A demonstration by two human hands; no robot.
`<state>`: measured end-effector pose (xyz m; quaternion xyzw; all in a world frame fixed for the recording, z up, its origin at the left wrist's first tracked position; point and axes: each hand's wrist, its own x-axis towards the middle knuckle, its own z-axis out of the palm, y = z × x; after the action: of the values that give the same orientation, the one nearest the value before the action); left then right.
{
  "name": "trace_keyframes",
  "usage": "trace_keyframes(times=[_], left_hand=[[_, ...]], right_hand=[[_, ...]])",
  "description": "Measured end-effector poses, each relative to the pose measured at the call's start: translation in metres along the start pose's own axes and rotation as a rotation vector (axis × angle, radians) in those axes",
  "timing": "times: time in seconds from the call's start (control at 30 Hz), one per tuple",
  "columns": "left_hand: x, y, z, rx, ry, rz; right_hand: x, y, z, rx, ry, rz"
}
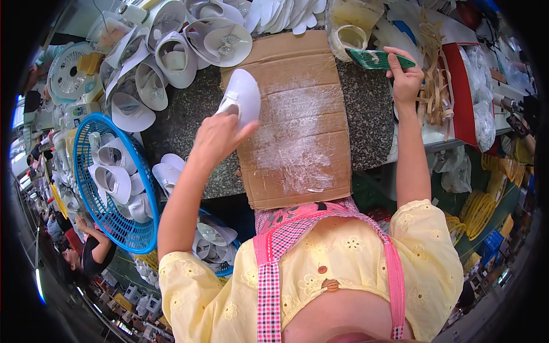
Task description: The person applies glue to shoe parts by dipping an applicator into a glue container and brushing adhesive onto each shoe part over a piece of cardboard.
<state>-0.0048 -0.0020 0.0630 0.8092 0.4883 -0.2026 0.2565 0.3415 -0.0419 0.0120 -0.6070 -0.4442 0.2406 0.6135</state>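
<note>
My left hand [216, 140] is closed around a white shoe upper [247, 94], which it keeps tilted over the left side of a cardboard sheet [286, 54]. The hand covers part of the upper. My right hand [407, 81] grips a flat green scraper [374, 59] with whitish paste on it. The scraper's tip is beside the rim of a glue-crusted pot [350, 38] at the back right; whether they touch, I cannot tell. White dried smears [297, 131] cover the middle of the cardboard.
More white uppers [176, 60] crowd the back left, with flat white pieces [286, 14] stacked behind the cardboard. A blue basket [150, 197] of uppers stands left. Tan strips [434, 80] hang beyond my right hand. A co-worker [94, 246] sits far left.
</note>
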Motion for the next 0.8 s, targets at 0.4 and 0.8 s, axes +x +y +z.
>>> trace_keyframes(times=[0.4,0.8], left_hand=[[-0.005,-0.088,0.038,0.364,0.246,0.705],[-0.009,0.016,0.018,-1.496,-0.074,0.189]], right_hand=[[-0.024,-0.012,0.014,0.348,0.020,0.182],[-0.041,-0.056,0.100,0.515,-0.404,0.224]])
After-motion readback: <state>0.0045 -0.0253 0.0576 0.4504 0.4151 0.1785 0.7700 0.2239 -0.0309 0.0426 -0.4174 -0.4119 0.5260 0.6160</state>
